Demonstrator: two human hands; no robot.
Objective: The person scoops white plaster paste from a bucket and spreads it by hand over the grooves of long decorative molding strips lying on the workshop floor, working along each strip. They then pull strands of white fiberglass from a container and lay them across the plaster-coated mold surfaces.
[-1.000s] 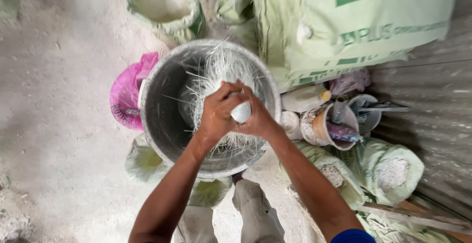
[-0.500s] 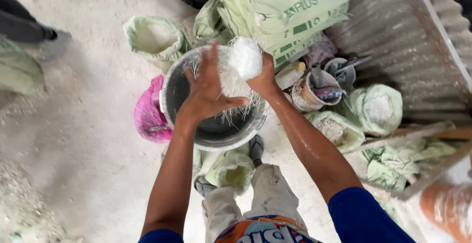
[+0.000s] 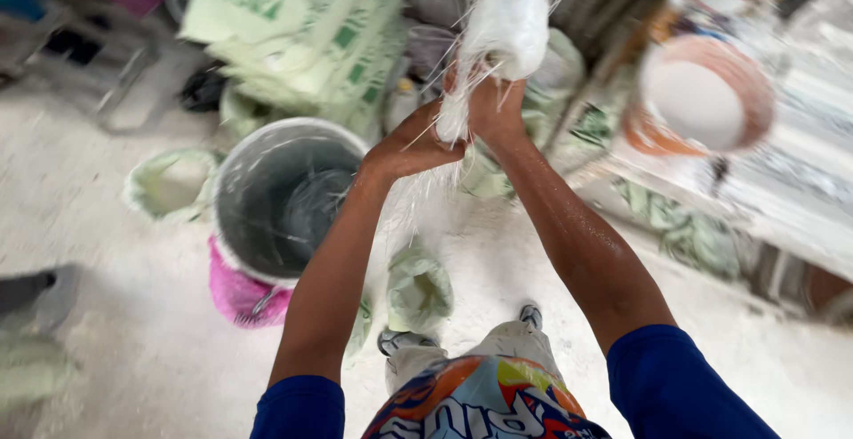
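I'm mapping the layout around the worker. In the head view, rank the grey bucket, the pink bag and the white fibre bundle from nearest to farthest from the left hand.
1. White fibre bundle: touching the left hand, rising above it.
2. Grey bucket: lower left, on the floor.
3. Pink bag: beneath the bucket's near side, farthest.

The pale, dusty floor (image 3: 133, 315) carries a grey bucket (image 3: 275, 199) with a pink bag (image 3: 235, 295) against its near side, an open green sack (image 3: 169, 181) beside it, stacked green sacks (image 3: 302, 39) behind, and what seems a crumpled sack (image 3: 418, 288), blurred.
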